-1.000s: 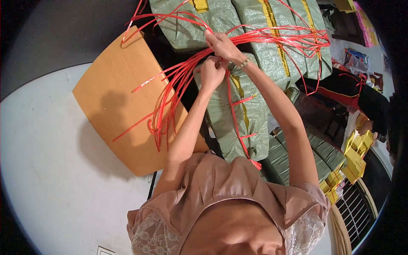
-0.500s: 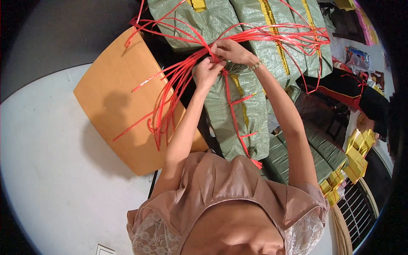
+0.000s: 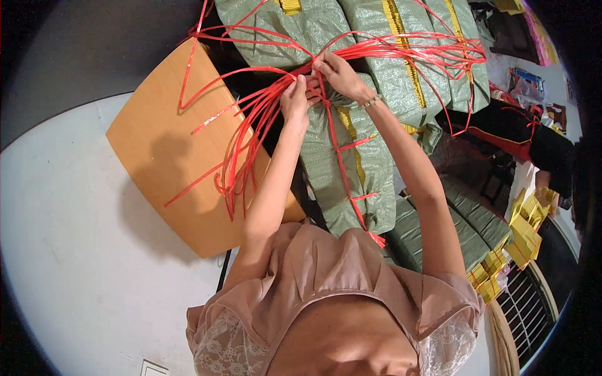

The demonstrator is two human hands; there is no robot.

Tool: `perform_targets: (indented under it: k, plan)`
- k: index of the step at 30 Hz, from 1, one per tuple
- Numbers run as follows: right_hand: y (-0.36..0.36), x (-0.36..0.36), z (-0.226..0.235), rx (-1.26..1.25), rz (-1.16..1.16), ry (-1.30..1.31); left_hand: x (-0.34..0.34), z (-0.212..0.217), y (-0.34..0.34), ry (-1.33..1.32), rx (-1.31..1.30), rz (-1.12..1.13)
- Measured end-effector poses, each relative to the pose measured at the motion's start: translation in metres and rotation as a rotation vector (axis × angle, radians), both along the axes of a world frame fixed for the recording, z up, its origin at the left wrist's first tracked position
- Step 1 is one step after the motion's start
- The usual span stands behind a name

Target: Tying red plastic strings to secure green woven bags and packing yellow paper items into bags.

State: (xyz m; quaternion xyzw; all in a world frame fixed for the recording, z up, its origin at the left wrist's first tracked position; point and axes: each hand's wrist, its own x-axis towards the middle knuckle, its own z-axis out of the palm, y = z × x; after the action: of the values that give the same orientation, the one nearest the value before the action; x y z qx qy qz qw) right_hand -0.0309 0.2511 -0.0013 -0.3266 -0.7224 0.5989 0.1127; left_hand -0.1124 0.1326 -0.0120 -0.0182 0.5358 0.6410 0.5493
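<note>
A thick bundle of red plastic twine (image 3: 376, 51) stretches across green woven sacks at the upper middle, and its loose ends hang to the left over a wooden board. My left hand (image 3: 296, 100) pinches a strand beside the bundle. Just right of it, my right hand (image 3: 339, 78), with a beaded bracelet at the wrist, pinches twine where the strands gather. Below both hands lies a green woven sack (image 3: 332, 178), closed along its length by a red twine with short side ends. The fingertips partly hide the crossing of the strands.
The light wooden board (image 3: 182, 163), perhaps a chair back or tabletop, stands left of the sacks. More green sacks (image 3: 379, 88) lie behind, yellow stacks showing through their gaps. Dark green bundles (image 3: 470, 219) and yellow paper stacks (image 3: 525, 229) are at the right.
My left hand has moved a little left and up, away from my right, drawing a strand out into a wide loop over the board. My right hand stays near the gathered twine.
</note>
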Motion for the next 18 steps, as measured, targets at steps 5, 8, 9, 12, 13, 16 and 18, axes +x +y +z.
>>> perform_targets:
  k: [5, 8, 9, 12, 13, 16, 18]
  plan:
    - [0.006, 0.017, 0.006, -0.206, -0.064, 0.001, 0.000, -0.001, -0.002, -0.117, -0.010, 0.088]
    - [0.004, 0.020, 0.022, -0.372, -0.066, -0.013, -0.003, 0.000, -0.007, -0.047, 0.021, -0.002]
    - [0.001, 0.020, 0.027, -0.415, -0.099, -0.021, -0.004, 0.001, -0.008, 0.021, 0.017, -0.086]
    - [0.001, 0.017, 0.029, -0.480, -0.069, -0.018, 0.001, 0.001, -0.005, 0.341, 0.100, -0.152]
    - [0.001, 0.017, 0.031, -0.487, -0.064, -0.020, 0.001, -0.005, -0.004, 0.498, 0.104, -0.139]
    - [0.007, 0.023, 0.024, -0.495, -0.007, -0.077, 0.004, -0.003, -0.002, 0.598, 0.006, -0.193]
    - [0.006, 0.023, 0.024, -0.497, -0.038, -0.089, 0.004, -0.001, -0.003, 0.563, -0.023, -0.193]
